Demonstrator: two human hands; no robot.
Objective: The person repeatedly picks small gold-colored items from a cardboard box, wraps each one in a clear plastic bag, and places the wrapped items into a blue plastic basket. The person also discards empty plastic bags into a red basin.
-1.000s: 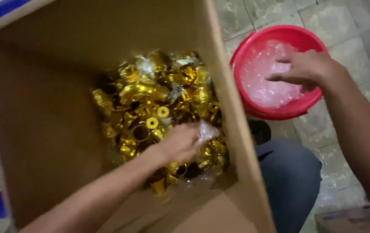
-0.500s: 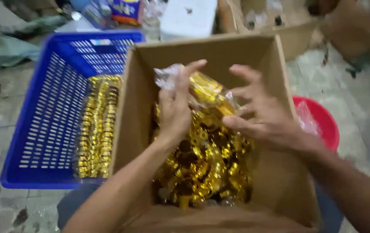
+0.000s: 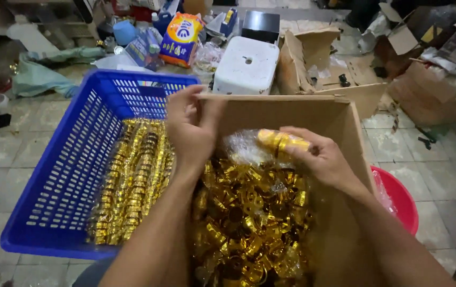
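Head view, looking down into open cardboard box (image 3: pixel 345 114) on tiled floor (image 3: pixel 4 159).

Right hand (image 3: pixel 318 157): closed around gold stack (image 3: pixel 281 141), a short roll of shiny gold rings held roughly level above box contents. Clear plastic wrap (image 3: pixel 244 146) trailing off left end of stack, stretched toward left hand.

Left hand (image 3: pixel 190 125): raised at rear left of box, fingers curled and pinched together near box's back edge. Appears to grip end of wrap; exact contact hidden behind fingers, cannot tell for certain.

Box contents: loose gold rings (image 3: pixel 249 223), heaped, filling box floor beneath both forearms, with scraps of clear film mixed in.

Blue basket (image 3: pixel 63 175): perforated plastic crate, just beside box on left, touching or nearly touching its side. Holds wrapped gold rows (image 3: pixel 132 180), long stacks laid side by side along right wall of crate.

Red bucket (image 3: pixel 400 199): on floor right of box, partly hidden by box wall and right forearm; clear film visible inside.

Background, well apart: white plastic stool (image 3: pixel 246 66) behind box; torn cartons (image 3: pixel 424 79) at upper right; coloured packets and bottles (image 3: pixel 180 34) at upper centre.
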